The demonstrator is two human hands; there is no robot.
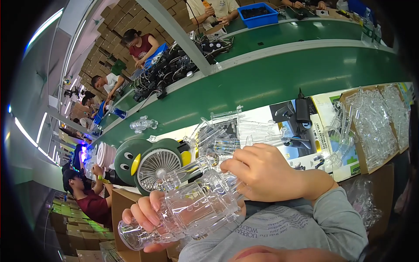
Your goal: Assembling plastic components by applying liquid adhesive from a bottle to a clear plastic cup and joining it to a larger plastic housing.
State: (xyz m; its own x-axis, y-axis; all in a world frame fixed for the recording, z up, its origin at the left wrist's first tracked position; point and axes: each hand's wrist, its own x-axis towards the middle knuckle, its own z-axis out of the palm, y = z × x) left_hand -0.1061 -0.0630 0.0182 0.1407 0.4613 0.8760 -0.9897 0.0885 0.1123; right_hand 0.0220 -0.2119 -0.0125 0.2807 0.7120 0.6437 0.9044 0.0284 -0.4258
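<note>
In front of my chest lies a transparent vessel [192, 205] with a wide ribbed body and a thin side tube, tilted up to the right. My left hand [146, 214] is wrapped round its narrower lower-left part. With fingers curled, my right hand [264, 172] grips the vessel's upper right end; what the fingertips pinch there is hidden. Just beyond my hands, a penguin-shaped green fan [161, 172] stands on the bench. Several loose transparent tubes [214, 135] lie in a pile behind the right hand.
A black dropper bottle [302, 109] stands upon printed sheets. At right, a cardboard box [364, 159] holds many transparent parts. One transparent part [143, 125] sits on the green conveyor belt [257, 83]. Co-workers work across the belt, near a blue bin [258, 18]; another person [89, 192] works at left.
</note>
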